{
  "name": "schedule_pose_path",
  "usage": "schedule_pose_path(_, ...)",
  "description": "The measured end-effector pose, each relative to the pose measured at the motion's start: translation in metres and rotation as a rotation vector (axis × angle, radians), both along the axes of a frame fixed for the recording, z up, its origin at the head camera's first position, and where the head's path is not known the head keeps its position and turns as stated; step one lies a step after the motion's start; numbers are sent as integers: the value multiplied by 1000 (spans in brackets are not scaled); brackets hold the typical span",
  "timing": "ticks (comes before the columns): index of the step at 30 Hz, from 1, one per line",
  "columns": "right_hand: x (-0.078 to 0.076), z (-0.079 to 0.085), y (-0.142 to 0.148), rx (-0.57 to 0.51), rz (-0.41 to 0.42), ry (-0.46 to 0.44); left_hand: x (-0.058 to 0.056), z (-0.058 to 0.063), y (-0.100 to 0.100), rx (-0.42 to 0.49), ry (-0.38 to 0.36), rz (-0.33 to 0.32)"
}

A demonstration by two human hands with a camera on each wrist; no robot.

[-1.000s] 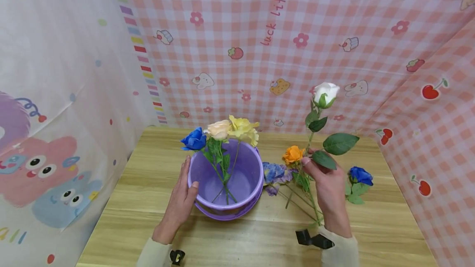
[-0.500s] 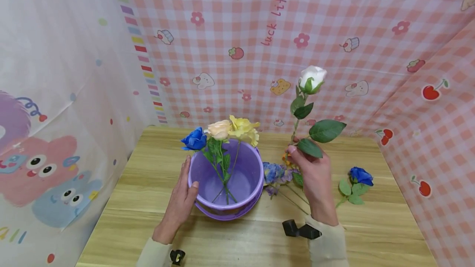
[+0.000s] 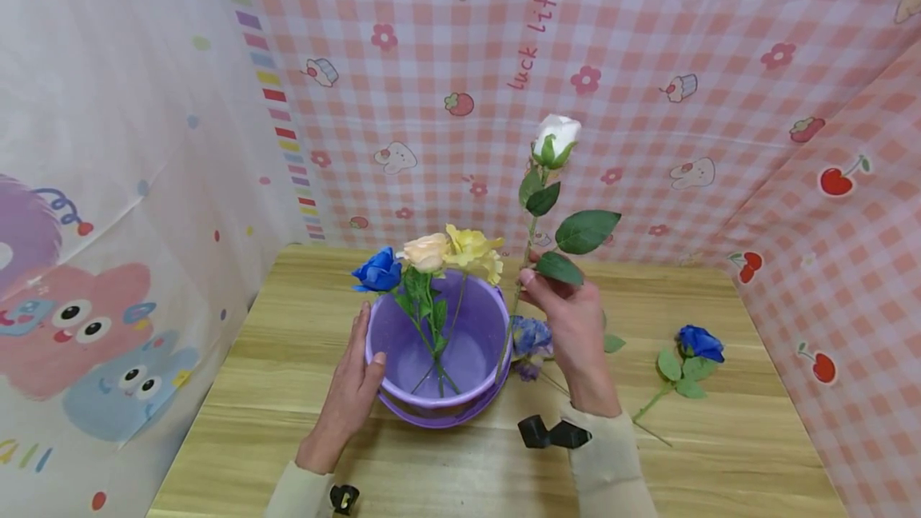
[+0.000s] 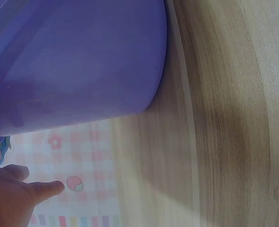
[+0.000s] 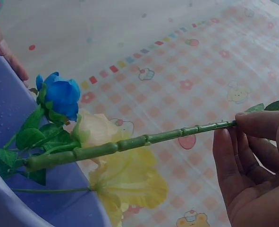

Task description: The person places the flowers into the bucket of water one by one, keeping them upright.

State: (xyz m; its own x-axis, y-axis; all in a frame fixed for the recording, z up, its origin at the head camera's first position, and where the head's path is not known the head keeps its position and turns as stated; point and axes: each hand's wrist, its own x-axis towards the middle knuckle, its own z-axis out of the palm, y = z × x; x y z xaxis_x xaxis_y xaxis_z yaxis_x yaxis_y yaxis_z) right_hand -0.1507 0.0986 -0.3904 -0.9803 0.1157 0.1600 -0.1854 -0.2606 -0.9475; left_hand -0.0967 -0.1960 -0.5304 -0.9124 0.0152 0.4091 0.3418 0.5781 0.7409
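Observation:
My right hand [image 3: 576, 336] pinches a white rose [image 3: 556, 142] by its green stem between thumb and fingers. The bloom points up, and the stem's lower end overlaps the right rim of a purple bucket [image 3: 476, 352] in the head view. Up close in the right wrist view, the jointed stem [image 5: 130, 143] reaches across the bucket's mouth. My left hand [image 3: 348, 392] rests on the bucket's left side with fingers extended along it. Inside the bucket stand a blue rose [image 3: 377, 270], a peach rose [image 3: 424, 253] and a yellow flower [image 3: 471, 248], leaning toward the back.
Blue-purple flowers [image 3: 531, 336] lie just right of the bucket, partly behind my right hand. Farther right on the wooden table [image 3: 755, 422] lies another blue rose [image 3: 699, 344] with its stem toward me. A checked cloth [image 3: 647, 22] hangs behind the table.
My right hand has carried the white rose left and slightly up, toward the bucket. The orange flower on the table is now hidden behind that hand. My left hand has stayed in place.

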Motion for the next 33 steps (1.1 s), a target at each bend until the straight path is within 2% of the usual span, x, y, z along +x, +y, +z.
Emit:
schedule_pose_path(12,-12,-8,-22,84,68,81,0,1,0,10,-3,-8)
schedule_pose_path(26,-21,-10,-40,119,89,-30,0,1,0,9,-6,-9)
schedule_pose_path(33,-27,-14,-47,133,76,-17,0,0,0,15,1,-12)
